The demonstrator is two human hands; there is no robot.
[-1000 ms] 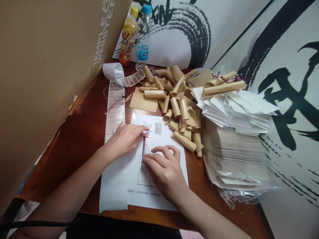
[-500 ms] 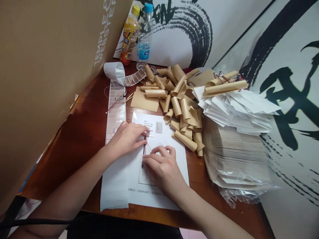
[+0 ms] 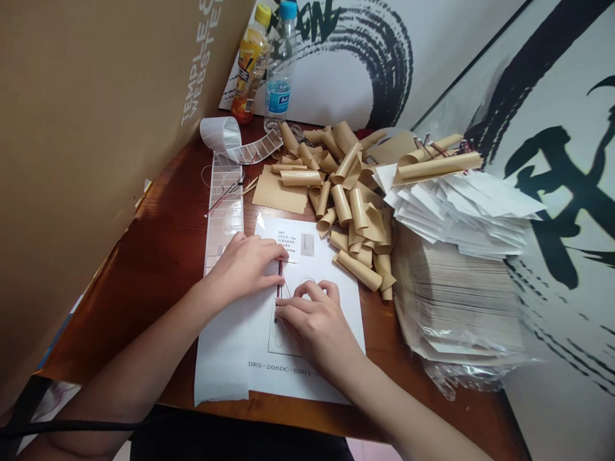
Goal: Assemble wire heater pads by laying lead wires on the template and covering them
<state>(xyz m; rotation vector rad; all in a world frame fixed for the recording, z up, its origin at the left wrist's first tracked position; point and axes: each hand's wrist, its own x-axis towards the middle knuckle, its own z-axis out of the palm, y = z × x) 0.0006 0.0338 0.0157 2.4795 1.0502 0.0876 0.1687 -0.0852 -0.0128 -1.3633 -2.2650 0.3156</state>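
Observation:
A thin red-and-black wire (image 3: pixel 280 282) runs between my hands, over a white printed sheet (image 3: pixel 343 358) with a drawn outline and the text "DRS-206DC". My left hand (image 3: pixel 245 267) has its thumb and fingers closed around the wire's upper end, where a small pale piece sticks out to the right. Lower down, my right hand (image 3: pixel 317 323) pinches the wire near its dark lower end. Its other fingers are bent over the sheet and hide part of the drawing. Under my left forearm lies a long strip of clear labels (image 3: pixel 225 214), whose pale backing reaches the table's front edge.
Many brown paper rolls (image 3: pixel 355 208) are heaped behind the sheet, beside flat brown paper (image 3: pixel 278 192). A tall stack of cards (image 3: pixel 461 301) in plastic bounds the right, with white envelopes (image 3: pixel 471 211) on top. Two bottles (image 3: pixel 278 96) stand behind; a large cardboard box (image 3: pixel 96 128) walls the left.

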